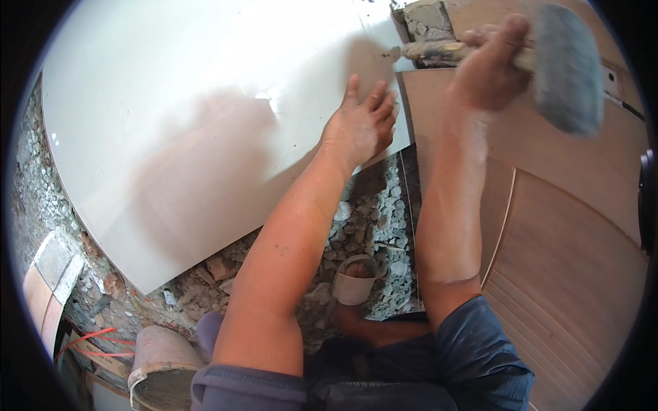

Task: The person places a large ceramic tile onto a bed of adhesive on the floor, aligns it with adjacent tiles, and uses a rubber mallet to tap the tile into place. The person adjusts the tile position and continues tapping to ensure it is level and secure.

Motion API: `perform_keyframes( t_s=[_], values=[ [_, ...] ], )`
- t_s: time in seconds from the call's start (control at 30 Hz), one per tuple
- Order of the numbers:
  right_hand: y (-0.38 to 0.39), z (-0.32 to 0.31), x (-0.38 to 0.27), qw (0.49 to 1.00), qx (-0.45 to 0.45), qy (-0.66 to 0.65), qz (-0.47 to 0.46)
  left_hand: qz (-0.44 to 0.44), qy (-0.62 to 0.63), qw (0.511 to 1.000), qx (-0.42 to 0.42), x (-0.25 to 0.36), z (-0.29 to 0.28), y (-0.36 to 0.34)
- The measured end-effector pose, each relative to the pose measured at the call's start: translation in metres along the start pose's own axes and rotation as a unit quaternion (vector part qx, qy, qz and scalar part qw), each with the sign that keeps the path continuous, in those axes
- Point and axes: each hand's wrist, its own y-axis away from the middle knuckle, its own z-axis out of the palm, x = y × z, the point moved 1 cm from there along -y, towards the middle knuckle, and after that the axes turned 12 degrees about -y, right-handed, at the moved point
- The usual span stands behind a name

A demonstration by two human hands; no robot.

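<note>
My left hand (360, 123) rests spread on a large glossy white tile (171, 61), near its right edge. My right hand (492, 68) grips the handle of a rubber mallet (567, 68), raised at the upper right; its grey head is slightly blurred and hangs to the right of my fingers. Under the tile's lower edge lies a bed of rubble and loose mortar (363, 212), with a thin line running along it.
Brown panels (562, 267) cover the right side, beside a grey block (428, 20) at top. My sandalled foot (355, 279) is on the rubble. At lower left are a dirty bucket (161, 353), tile pieces (48, 274) and red strips (92, 335).
</note>
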Motion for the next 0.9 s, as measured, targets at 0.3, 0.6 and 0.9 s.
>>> perform_keyframes(
  t_s=[0.3, 0.6, 0.9],
  values=[
    [-0.005, -0.006, 0.009, 0.99, -0.087, 0.105, -0.027, 0.011, -0.025, 0.999, -0.025, 0.001, -0.004, 0.002],
    [-0.006, -0.016, 0.017, 0.925, -0.067, 0.316, -0.201, 0.008, -0.019, 0.999, -0.041, 0.001, -0.005, 0.0],
    [-0.009, -0.007, -0.005, 0.99, -0.066, 0.099, -0.073, 0.031, 0.021, 0.999, -0.016, 0.001, -0.002, 0.002]
  ],
)
